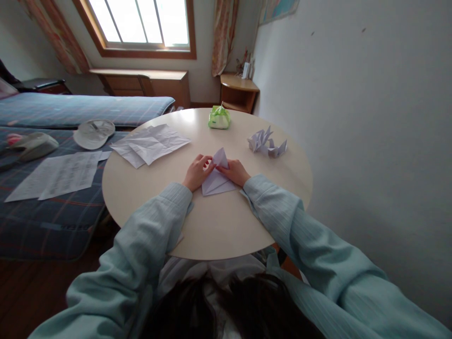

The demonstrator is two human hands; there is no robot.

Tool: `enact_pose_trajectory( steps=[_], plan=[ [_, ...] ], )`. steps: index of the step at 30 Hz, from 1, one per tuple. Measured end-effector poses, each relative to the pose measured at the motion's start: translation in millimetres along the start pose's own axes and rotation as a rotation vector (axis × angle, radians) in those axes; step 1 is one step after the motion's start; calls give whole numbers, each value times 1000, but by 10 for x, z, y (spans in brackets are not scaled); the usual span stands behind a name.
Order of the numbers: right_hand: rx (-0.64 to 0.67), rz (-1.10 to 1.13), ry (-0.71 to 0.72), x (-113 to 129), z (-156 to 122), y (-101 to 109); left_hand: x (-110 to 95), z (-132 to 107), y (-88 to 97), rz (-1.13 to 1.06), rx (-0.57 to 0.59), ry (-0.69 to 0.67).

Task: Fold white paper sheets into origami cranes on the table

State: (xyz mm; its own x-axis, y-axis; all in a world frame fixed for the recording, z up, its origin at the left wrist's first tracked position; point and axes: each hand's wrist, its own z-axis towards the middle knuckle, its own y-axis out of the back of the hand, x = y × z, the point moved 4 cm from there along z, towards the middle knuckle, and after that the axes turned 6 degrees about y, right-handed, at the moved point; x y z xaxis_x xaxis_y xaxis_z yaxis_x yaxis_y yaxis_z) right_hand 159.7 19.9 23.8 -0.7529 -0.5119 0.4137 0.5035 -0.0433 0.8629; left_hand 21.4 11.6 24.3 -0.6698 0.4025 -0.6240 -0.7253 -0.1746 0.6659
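Note:
A partly folded white paper (216,181) lies on the round beige table (212,226) in front of me. One pointed flap of it stands up at the far end. My left hand (196,172) pinches the left side of that flap, fingers curled. My right hand (236,171) presses on the paper's right edge, fingers closed against it. Both sleeves are pale blue.
Several creased white sheets (151,143) lie at the table's left. Folded paper figures (266,143) sit at the right, a green tissue pack (219,117) at the far edge. A bed with papers (56,175) and a cap (93,133) is at left; a wall at right.

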Motion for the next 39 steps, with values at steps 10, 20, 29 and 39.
enact_pose_trajectory(
  steps=[10,20,29,39],
  plan=[
    [-33,-39,-60,-46,8,4,41,4,-32,-84,80,47],
    [-37,32,12,-61,20,-32,38,-4,-28,-4,113,73],
    [-26,29,20,-53,19,-30,53,0,-36,-6,110,30],
    [-66,65,31,-47,10,-18,19,-17,-20,-55,58,26]
  ],
)
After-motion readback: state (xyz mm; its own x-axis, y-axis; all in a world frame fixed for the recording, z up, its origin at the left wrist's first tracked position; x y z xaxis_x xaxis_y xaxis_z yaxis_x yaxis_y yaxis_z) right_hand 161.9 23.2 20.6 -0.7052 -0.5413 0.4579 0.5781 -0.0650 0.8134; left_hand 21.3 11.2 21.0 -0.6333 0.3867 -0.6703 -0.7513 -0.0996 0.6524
